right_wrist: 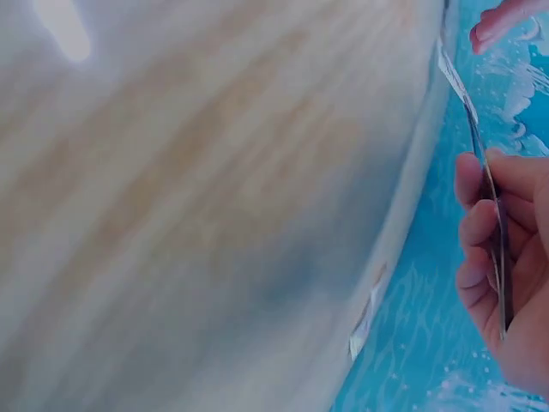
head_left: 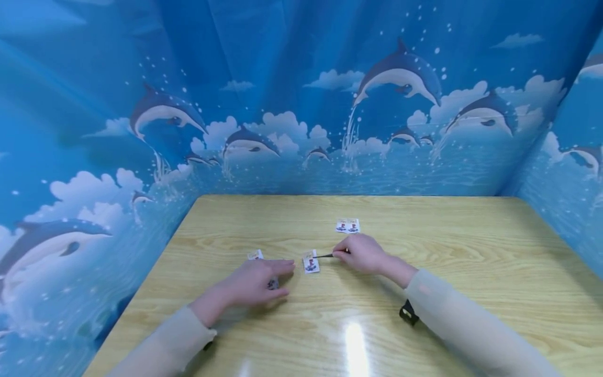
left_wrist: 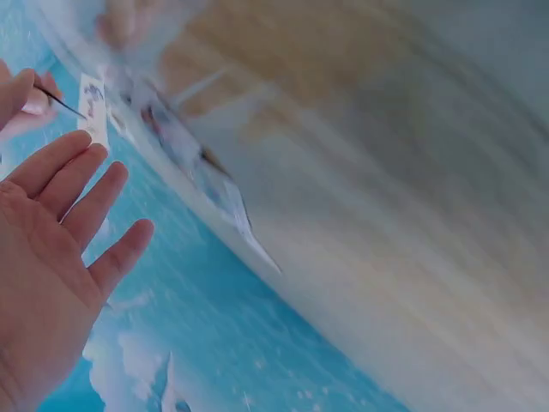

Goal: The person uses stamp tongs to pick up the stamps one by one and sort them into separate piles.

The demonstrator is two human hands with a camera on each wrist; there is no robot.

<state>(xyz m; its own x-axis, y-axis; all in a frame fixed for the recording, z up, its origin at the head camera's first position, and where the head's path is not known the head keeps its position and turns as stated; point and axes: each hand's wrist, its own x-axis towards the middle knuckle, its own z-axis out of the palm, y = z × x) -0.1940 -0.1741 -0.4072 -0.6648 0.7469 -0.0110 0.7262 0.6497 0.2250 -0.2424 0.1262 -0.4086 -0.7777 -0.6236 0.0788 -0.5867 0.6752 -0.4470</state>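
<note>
My right hand (head_left: 361,253) pinches a pair of dark metal tweezers (right_wrist: 496,215), its fingers curled round the shaft. The tweezers' tips meet a small white printed card (head_left: 310,262) with a red and blue picture, near the middle of the table. In the left wrist view that card (left_wrist: 93,107) stands out at the tweezers' tips. My left hand (head_left: 252,283) has its fingers extended and spread, just left of the card, and holds nothing. Below it lie more printed pieces (head_left: 255,254), partly hidden by the hand.
Two similar printed cards (head_left: 347,225) lie side by side farther back on the wood-grain table (head_left: 447,235). A blue curtain with dolphins (head_left: 301,94) hangs behind the table and along its sides. A dark wrist strap (head_left: 409,312) shows beneath the right sleeve.
</note>
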